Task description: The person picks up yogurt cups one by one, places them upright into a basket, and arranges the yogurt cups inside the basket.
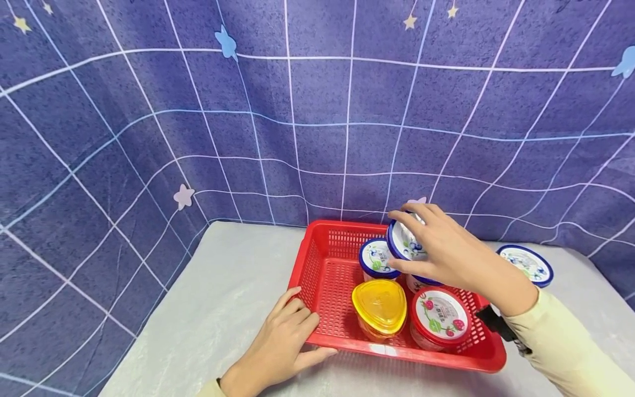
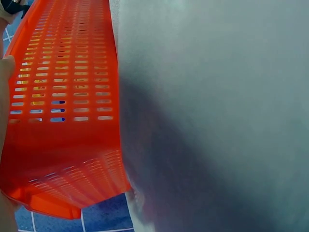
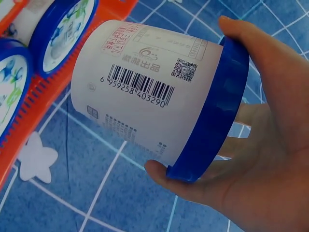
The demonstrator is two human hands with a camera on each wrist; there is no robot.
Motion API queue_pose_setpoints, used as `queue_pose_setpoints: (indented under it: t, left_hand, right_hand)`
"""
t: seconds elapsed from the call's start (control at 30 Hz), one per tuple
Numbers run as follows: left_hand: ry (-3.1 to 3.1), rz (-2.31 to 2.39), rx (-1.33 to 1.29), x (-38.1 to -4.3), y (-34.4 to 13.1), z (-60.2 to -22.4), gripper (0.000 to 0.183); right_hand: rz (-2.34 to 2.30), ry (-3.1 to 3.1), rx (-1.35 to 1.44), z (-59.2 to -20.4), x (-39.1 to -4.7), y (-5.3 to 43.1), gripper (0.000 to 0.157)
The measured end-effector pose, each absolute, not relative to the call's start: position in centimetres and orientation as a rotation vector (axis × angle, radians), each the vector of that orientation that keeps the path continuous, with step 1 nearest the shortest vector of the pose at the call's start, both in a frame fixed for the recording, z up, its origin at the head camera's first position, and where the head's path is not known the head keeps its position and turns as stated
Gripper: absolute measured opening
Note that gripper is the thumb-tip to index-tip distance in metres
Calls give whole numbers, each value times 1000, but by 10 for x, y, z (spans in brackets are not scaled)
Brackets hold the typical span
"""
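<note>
My right hand [image 1: 441, 248] holds a white tub [image 3: 145, 87] by the rim of its blue lid, above the back of the red basket [image 1: 327, 309]. The right wrist view shows a barcode on the tub's side, with thumb and fingers spread round the lid. At the basket's front left corner, my left hand [image 1: 285, 336] grips the rim, fingers over the edge. Inside stand a blue-lidded tub [image 1: 377, 256], a container with a yellow lid [image 1: 381, 303] and a red-lidded tub [image 1: 441, 314]. Another blue-lidded tub [image 1: 418, 284] is partly hidden beneath the held one.
A further blue-lidded tub [image 1: 526, 264] stands outside the basket, on the right of the pale table [image 1: 238, 259]. Behind the table hangs a blue cloth [image 1: 317, 138] patterned with lines and stars.
</note>
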State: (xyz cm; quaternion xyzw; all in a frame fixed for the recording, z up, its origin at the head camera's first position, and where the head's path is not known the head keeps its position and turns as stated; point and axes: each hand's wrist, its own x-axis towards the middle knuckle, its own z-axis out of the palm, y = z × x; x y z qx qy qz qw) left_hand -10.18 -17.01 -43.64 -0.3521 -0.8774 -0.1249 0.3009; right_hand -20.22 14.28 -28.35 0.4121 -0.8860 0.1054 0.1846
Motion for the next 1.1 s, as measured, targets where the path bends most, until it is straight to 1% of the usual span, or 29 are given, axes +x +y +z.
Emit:
queue_pose_setpoints:
  t: [0.3, 0.73, 1.1]
  left_hand:
    - [-2357, -352, -927, -101, -172, -435, 45]
    - [-2399, -339, -923, -100, -171, -436, 45]
    - [-2371, -358, -939, -101, -174, -436, 42]
  right_hand:
    - [289, -2465, 1230, -280, -211, 118, 76]
    - [210, -2478, 1341, -279, -227, 77, 86]
    - [169, -2465, 1419, -287, -237, 49, 84]
